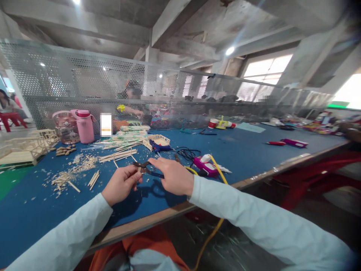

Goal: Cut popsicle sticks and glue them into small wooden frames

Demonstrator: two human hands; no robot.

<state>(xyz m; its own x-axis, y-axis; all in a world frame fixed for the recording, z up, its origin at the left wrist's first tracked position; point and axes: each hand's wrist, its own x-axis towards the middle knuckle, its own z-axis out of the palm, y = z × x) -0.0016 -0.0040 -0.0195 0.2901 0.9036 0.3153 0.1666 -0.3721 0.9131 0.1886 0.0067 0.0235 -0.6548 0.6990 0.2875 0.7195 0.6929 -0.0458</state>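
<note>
My right hand point(176, 176) is closed round the dark blue handles of a pair of pliers point(146, 169). The tool's dark jaws point left, over the fingers of my left hand point(122, 182). Between thumb and fingers, my left hand pinches a short pale wooden stick point(139, 170) right at the jaws. Both hands are above the blue table near its front edge. Left of them lie a few short cut sticks point(94, 180) and scattered wood scraps point(66, 178). Longer sticks point(120, 155) lie just behind my left hand.
Behind stand a pink bottle point(85, 128), a clear jug point(67, 130), stick models point(26, 150) and a blue glue gun point(160, 146). A purple-and-white tool point(205, 165) with a yellow cable is to the right. A person sits beyond the perforated metal screen point(93, 82).
</note>
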